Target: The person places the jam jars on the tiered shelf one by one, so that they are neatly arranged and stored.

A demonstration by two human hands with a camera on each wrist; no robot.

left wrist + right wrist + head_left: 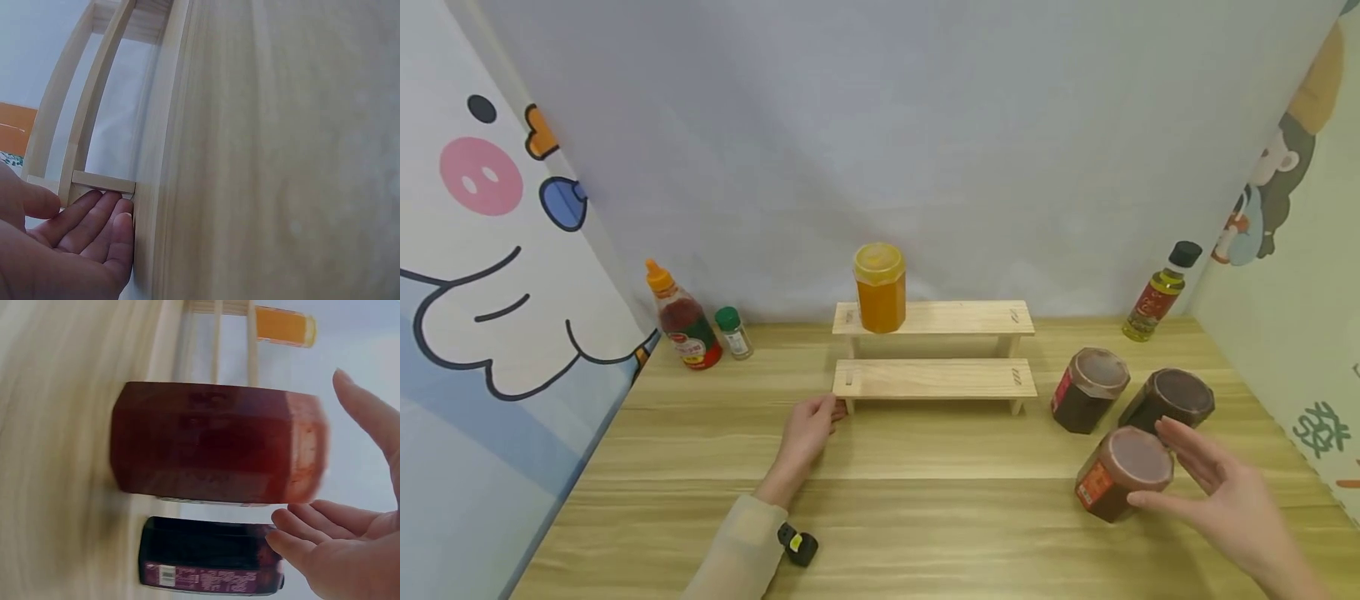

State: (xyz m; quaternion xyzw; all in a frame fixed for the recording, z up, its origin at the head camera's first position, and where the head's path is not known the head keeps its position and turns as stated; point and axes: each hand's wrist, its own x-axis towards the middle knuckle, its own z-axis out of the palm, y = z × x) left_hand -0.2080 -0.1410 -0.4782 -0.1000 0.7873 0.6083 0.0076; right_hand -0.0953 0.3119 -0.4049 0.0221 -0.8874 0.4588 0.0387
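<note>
My left hand (808, 429) is at the left end of a two-step wooden shelf (936, 379). In the left wrist view, its thumb lies at the lower board's end and its fingers (94, 228) tuck under the board against the leg. My right hand (1232, 492) spreads thumb and fingers around a dark red jar (1123, 475) with an orange label. In the right wrist view, the thumb (365, 409) stands apart from this jar, and the fingertips are close to its lid end. Behind it stand two more dark jars (1090, 390) (1167, 400).
An orange-yellow jar (882, 292) stands on the shelf's upper step, towards the left. At the back left are a red sauce bottle (688, 329) and a green-capped shaker (735, 335). A black-capped oil bottle (1157, 296) is at the back right. Printed walls flank the table.
</note>
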